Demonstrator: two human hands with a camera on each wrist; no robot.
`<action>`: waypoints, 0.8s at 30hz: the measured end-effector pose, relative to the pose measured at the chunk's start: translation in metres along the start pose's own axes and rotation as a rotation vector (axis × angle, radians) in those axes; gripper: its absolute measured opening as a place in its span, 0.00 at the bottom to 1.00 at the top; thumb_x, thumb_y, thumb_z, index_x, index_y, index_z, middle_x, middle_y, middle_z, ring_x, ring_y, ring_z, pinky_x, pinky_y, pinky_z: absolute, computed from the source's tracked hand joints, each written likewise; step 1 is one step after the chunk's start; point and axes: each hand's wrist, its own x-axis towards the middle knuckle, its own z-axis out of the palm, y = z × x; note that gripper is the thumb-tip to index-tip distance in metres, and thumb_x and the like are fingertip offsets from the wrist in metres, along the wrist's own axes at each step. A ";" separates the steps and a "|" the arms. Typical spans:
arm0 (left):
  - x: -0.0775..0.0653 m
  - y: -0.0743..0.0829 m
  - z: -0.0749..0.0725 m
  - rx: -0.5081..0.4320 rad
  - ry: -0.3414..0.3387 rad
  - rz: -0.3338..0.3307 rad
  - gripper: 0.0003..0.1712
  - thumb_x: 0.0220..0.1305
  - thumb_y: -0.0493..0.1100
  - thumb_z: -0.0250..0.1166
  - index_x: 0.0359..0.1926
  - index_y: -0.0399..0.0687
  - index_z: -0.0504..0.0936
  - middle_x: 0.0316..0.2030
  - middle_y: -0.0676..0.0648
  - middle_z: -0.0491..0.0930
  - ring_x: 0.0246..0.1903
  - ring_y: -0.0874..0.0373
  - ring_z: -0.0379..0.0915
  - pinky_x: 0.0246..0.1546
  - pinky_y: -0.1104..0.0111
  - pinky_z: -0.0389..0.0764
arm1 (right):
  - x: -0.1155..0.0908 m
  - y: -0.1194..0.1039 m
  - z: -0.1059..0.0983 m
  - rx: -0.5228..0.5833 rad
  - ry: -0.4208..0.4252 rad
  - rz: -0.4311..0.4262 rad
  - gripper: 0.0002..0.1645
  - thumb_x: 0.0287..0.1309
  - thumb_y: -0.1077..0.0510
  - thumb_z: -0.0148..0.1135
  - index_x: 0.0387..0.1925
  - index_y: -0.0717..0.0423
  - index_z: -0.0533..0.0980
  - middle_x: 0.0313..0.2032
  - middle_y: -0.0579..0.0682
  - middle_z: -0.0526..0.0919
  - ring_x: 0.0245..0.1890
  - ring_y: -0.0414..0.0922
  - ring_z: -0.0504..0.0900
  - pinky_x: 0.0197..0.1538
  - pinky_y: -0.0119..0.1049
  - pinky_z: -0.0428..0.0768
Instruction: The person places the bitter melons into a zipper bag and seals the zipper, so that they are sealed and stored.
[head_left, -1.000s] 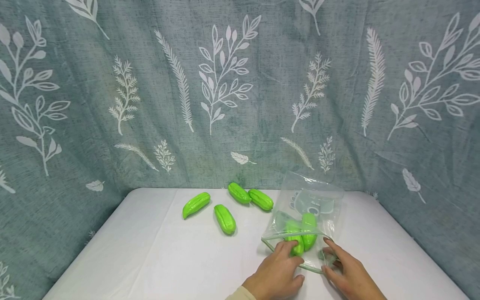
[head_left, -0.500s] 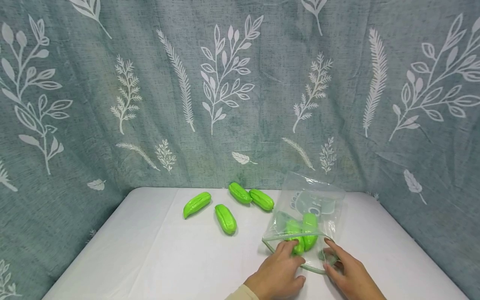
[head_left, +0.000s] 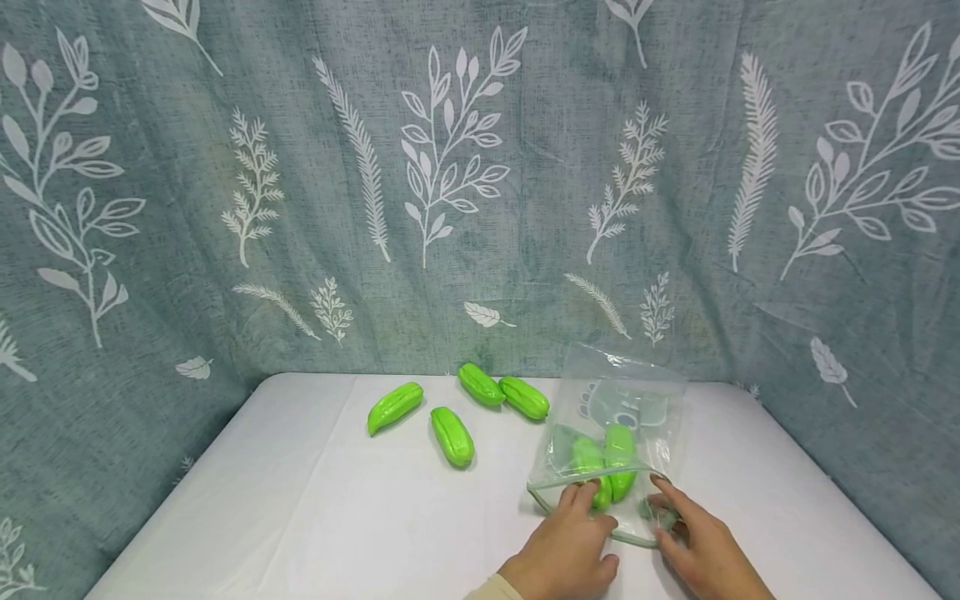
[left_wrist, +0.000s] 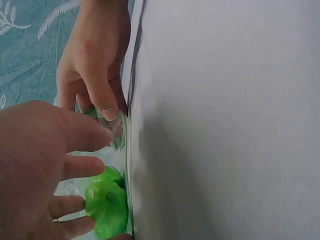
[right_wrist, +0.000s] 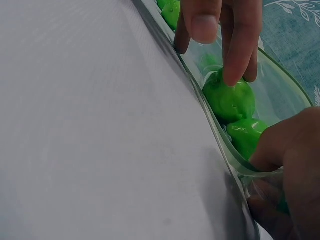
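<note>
On the right of the table lies a clear zip bag (head_left: 626, 408) with a green-edged mouth toward me. Two bright green, ridged cucumber-like vegetables sit inside it, a left one (head_left: 602, 497) and a right one (head_left: 619, 471). My left hand (head_left: 566, 546) reaches in at the mouth. Its fingers are loosely extended and spread, with fingertips against the rounded end of the left vegetable (left_wrist: 106, 207). At the mouth's right side, my right hand (head_left: 705, 542) pinches the bag's edge between thumb and fingers and keeps the mouth apart; the right wrist view shows this hand (right_wrist: 300, 170) close up.
Several more green vegetables lie on the white-covered table (head_left: 375, 517): one at the left (head_left: 395, 407), one nearer me (head_left: 452, 437), and two touching at the back, one of them (head_left: 524, 398) closest to the bag. A leaf-patterned grey-green curtain (head_left: 450, 292) stands behind and along both sides.
My left hand has shifted slightly right at the bag's mouth, and the near end of the left vegetable has edged right with it. My right hand keeps its pinch on the bag.
</note>
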 end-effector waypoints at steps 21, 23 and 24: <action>0.006 0.003 0.005 0.124 0.036 -0.043 0.16 0.56 0.54 0.69 0.42 0.53 0.89 0.58 0.46 0.76 0.52 0.56 0.71 0.42 0.71 0.79 | 0.000 0.001 0.000 0.015 0.007 -0.001 0.38 0.60 0.64 0.65 0.71 0.57 0.66 0.51 0.48 0.83 0.51 0.48 0.81 0.44 0.36 0.83; 0.005 0.003 0.005 0.108 0.030 -0.039 0.16 0.58 0.54 0.69 0.44 0.54 0.88 0.59 0.45 0.74 0.53 0.56 0.69 0.42 0.71 0.78 | -0.001 0.001 0.000 0.011 0.000 0.010 0.37 0.60 0.63 0.65 0.71 0.57 0.66 0.51 0.48 0.83 0.50 0.47 0.81 0.43 0.35 0.82; 0.005 0.004 0.005 0.104 0.027 -0.037 0.16 0.59 0.54 0.68 0.45 0.55 0.88 0.59 0.45 0.73 0.54 0.56 0.68 0.42 0.71 0.78 | -0.001 0.001 0.000 0.009 -0.004 0.016 0.37 0.60 0.63 0.65 0.71 0.57 0.66 0.52 0.48 0.83 0.51 0.47 0.81 0.44 0.35 0.82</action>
